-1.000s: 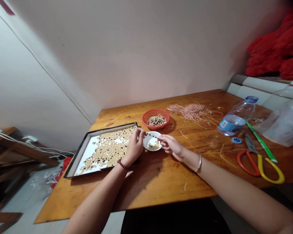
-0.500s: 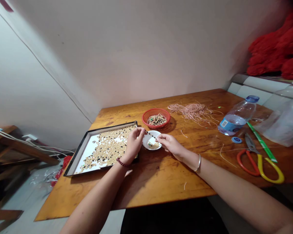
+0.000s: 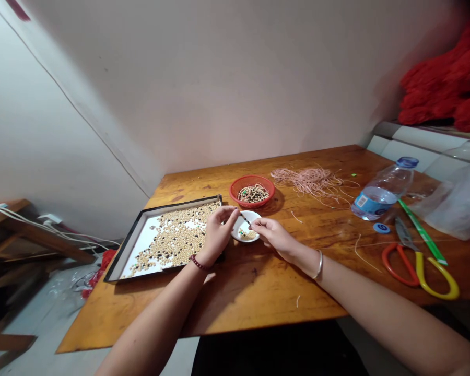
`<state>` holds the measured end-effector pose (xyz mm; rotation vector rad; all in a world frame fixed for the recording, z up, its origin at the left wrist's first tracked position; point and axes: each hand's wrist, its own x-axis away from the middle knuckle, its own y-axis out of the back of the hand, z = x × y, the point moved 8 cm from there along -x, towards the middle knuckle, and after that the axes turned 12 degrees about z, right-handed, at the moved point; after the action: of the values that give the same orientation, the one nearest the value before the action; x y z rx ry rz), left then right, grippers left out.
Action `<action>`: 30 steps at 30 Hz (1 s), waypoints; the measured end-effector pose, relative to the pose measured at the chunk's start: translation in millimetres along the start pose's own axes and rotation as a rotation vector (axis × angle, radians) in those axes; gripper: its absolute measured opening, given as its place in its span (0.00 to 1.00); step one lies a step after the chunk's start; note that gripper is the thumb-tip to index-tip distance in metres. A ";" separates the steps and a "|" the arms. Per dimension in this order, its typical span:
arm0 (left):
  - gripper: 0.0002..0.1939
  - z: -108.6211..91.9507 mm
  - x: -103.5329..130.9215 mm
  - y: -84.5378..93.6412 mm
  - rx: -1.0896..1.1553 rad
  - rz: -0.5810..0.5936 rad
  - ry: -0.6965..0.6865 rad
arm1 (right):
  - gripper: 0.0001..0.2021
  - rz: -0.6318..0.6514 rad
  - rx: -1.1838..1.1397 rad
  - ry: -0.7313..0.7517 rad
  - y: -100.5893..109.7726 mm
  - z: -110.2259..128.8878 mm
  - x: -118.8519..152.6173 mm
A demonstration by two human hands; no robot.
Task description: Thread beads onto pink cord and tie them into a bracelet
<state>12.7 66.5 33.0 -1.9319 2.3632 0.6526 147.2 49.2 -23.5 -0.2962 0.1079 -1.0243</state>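
Observation:
A short string of dark beads (image 3: 245, 219) stretches between my two hands above a small white bowl (image 3: 254, 215). My left hand (image 3: 220, 227) pinches its upper left end, beside the tray's right edge. The lower right end is pinched by the fingers of my right hand (image 3: 272, 234), at the bowl's right side. Loose pale and green beads lie in the bowl. To the left, a black-edged tray (image 3: 138, 237) holds many pale and dark beads. Behind the bowl, a red basket (image 3: 251, 179) contains strung beads.
Pink cord (image 3: 312, 180) lies in a tangle at the back. On the right are a water bottle (image 3: 382, 193), a blue cap (image 3: 381, 227), scissors (image 3: 419, 266), a green strip (image 3: 423, 232) and a clear plastic container (image 3: 460, 193). The wooden table (image 3: 258, 308) ends close to my body.
The bead string between my hands now slants down more steeply to the right. Both hands remain over the bowl, and the whole view has shifted slightly.

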 end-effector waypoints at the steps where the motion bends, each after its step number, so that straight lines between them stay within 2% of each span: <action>1: 0.14 -2.1 0.8 -2.1 -0.023 0.008 -0.011 | 0.15 0.024 -0.020 -0.007 -2.0 -1.0 0.3; 4: 0.13 -5.8 2.8 -8.7 -0.090 0.044 -0.022 | 0.14 0.064 -0.049 -0.017 -5.5 -2.1 1.4; 16: 0.15 -4.7 3.9 -25.1 -0.119 0.203 -0.046 | 0.15 0.042 -0.072 -0.008 -2.0 -2.5 2.3; 30: 0.14 -10.4 9.6 -19.8 -0.287 0.169 -0.027 | 0.17 0.014 -0.043 -0.078 0.9 -6.8 2.7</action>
<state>31.6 51.2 33.9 -1.8133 2.5555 1.0755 147.7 46.0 -30.2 -0.3736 0.0609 -0.9962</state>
